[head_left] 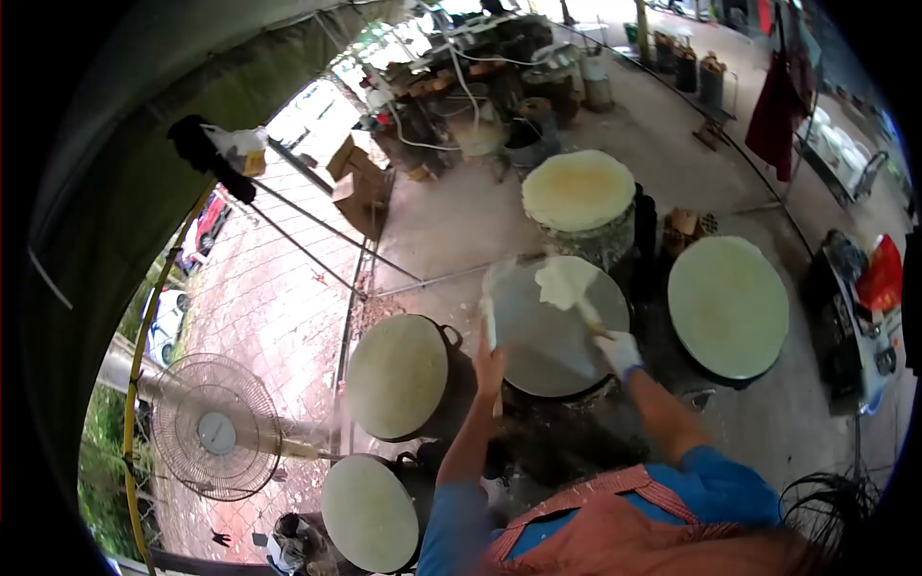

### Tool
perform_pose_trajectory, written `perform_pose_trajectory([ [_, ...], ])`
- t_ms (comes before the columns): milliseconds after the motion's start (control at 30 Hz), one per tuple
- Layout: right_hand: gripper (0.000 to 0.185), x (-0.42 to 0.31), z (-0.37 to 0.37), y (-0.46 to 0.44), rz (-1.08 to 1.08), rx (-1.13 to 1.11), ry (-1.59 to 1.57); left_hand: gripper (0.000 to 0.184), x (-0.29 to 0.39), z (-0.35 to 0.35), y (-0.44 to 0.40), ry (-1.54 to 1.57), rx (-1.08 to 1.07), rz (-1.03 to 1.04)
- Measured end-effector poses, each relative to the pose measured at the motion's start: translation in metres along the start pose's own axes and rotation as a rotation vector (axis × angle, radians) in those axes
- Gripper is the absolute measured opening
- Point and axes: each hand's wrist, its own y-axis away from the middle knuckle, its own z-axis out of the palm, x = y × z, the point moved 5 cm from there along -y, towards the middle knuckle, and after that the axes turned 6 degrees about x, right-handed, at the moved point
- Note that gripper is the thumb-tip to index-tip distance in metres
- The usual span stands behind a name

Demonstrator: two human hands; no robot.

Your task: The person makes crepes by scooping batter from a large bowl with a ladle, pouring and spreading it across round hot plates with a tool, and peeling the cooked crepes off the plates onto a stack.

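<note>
A round flat griddle [547, 350] lies in front of me, its surface mostly bare and grey. My right hand [620, 354], in a white glove, is closed round the handle of a spatula [589, 312] over the griddle's right part. At the spatula's far end is a pale, soft lump [565, 283]. By the griddle's left edge, my left hand [490, 363] grips an upright pale thing [494, 322], blurred and too unclear to name. Another griddle, behind, bears a round pale sheet [578, 190].
More round pale-topped griddles stand at right [728, 307], left [397, 377] and lower left [370, 513]. A standing fan [216, 433] is at far left. Metal poles and cardboard boxes [360, 187] lie beyond. A side table holds a red bag [879, 276].
</note>
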Motion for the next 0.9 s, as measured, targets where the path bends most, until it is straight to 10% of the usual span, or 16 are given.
perform_pose_trajectory([
  [33,0.033,-0.012,0.016,-0.005,-0.092,-0.045,0.093,0.065,-0.008,-0.007,0.032,-0.117,0.009,0.158],
  [100,0.034,-0.019,0.015,-0.023,-0.292,0.062,0.521,0.067,-0.001,-0.028,0.099,-0.096,-0.213,-0.428],
  [200,0.029,-0.029,-0.056,-0.012,-0.084,-0.019,0.456,0.060,-0.024,-0.061,0.184,-0.185,-0.145,-0.179],
  [300,0.026,-0.001,-0.012,0.021,-0.557,-0.109,0.898,0.055,-0.011,-0.070,0.212,-0.221,-0.164,-0.316],
  [333,0.034,-0.009,0.000,0.037,0.001,-0.026,0.155,0.055,-0.002,-0.061,0.207,-0.116,-0.199,-0.371],
  [367,0.039,0.019,0.035,0.027,-0.263,0.139,0.211,0.056,0.003,-0.060,0.209,-0.026,-0.216,-0.450],
  [500,0.038,-0.051,-0.028,0.034,0.014,-0.220,0.256,0.059,-0.017,-0.063,0.215,-0.108,-0.278,-0.381],
  [600,0.029,0.004,-0.064,0.007,0.070,0.061,-0.381,0.064,-0.001,-0.068,0.213,-0.118,-0.215,-0.183],
  [633,0.028,-0.001,-0.060,0.020,0.390,-0.090,-0.146,0.064,0.007,-0.068,0.211,-0.140,-0.217,-0.328],
  [700,0.030,0.035,0.003,0.014,0.303,-0.214,-0.407,0.064,0.021,-0.062,0.205,-0.138,-0.231,-0.615],
  [900,0.030,0.054,-0.052,-0.064,0.279,-0.329,-0.512,0.066,0.026,-0.064,0.231,-0.354,0.071,-0.206],
])
